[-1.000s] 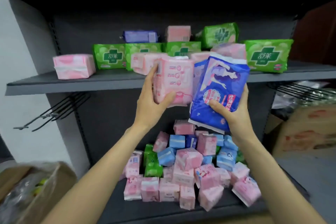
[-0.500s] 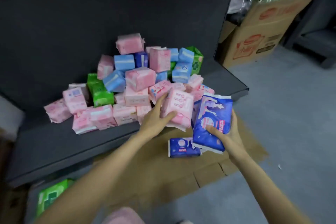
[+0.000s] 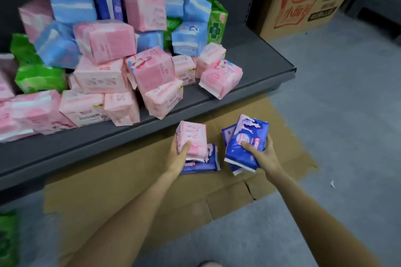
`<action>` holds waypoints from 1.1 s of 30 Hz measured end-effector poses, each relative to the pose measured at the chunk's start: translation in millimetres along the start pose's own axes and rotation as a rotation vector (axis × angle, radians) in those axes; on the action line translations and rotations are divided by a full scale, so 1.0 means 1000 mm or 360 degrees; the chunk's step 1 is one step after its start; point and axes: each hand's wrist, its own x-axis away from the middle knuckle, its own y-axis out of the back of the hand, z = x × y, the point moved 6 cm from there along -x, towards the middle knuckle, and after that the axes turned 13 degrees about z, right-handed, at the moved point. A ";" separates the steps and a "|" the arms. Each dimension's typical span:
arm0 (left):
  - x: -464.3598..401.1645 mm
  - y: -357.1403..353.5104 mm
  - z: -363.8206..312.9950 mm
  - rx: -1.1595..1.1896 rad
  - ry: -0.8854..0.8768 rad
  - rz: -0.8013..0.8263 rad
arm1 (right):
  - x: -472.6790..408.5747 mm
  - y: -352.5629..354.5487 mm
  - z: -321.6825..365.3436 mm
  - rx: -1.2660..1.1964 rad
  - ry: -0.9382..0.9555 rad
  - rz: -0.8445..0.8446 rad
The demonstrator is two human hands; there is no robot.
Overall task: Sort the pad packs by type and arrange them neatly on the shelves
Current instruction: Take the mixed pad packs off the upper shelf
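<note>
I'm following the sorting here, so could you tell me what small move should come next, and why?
Probably lower the right hand to gather the second blue pack behind the blue pack it grips. The left hand holds a pink pack over another blue one on the cardboard.

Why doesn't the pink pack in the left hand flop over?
The pink pack probably stays stiff because it looks tightly stuffed and blocky, standing upright in the left hand. It is likely light, since one hand holds it. Its shiny wrapper could be a bit slippery.
</note>
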 end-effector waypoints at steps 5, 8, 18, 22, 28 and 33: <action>-0.026 -0.027 -0.008 0.0181 0.0005 0.0044 | -0.033 0.025 -0.002 0.0496 0.0000 -0.0227; -0.032 -0.062 -0.017 0.0285 0.0020 0.0189 | -0.039 0.043 0.012 0.0925 0.0058 -0.0434; -0.041 -0.049 -0.023 -0.0635 -0.0068 0.0039 | -0.026 0.024 0.028 0.1933 0.0243 -0.0141; -0.043 -0.050 -0.044 -0.1102 -0.0236 0.0225 | -0.029 -0.002 0.020 0.1858 0.0282 0.0100; -0.034 -0.058 -0.058 -0.1646 -0.0263 0.0365 | -0.019 -0.033 0.033 0.1833 0.0328 0.0225; 0.020 -0.028 -0.113 -0.1878 -0.0646 0.0289 | 0.011 -0.051 0.076 0.2341 0.0430 0.0275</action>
